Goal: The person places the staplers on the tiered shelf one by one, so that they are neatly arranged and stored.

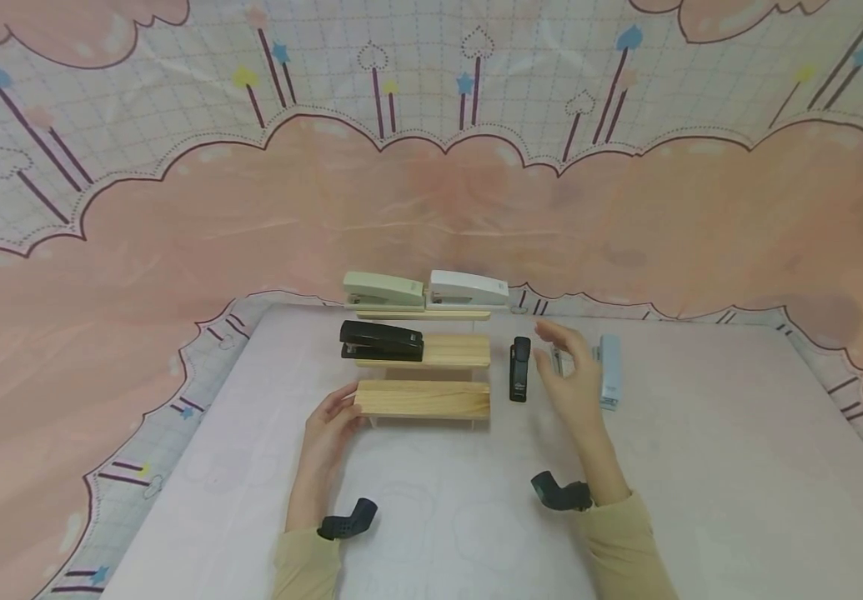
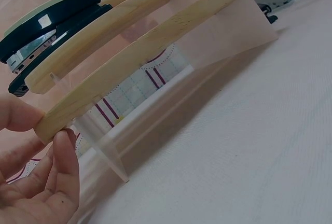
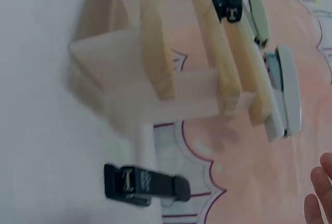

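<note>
A stepped wooden display stand point(image 1: 423, 400) with clear supports is at the middle of the table. My left hand point(image 1: 329, 421) pinches the left end of its lowest board, thumb above and fingers beneath in the left wrist view. A large black stapler point(image 1: 382, 342) lies on the middle step; a green stapler point(image 1: 383, 289) and a white stapler point(image 1: 469, 288) lie on the top one. My right hand point(image 1: 572, 375) hovers right of the stand, fingers bent and nothing between them. Just left of it is a smaller black stapler point(image 1: 519, 369); to its right lies a light blue stapler point(image 1: 609, 372).
Partly hidden behind the right hand is a whitish stapler point(image 1: 563, 362). The lowest board bears no stapler. A white cloth covers the table point(image 1: 716, 467), and a printed pink curtain point(image 1: 416, 200) hangs behind its back edge.
</note>
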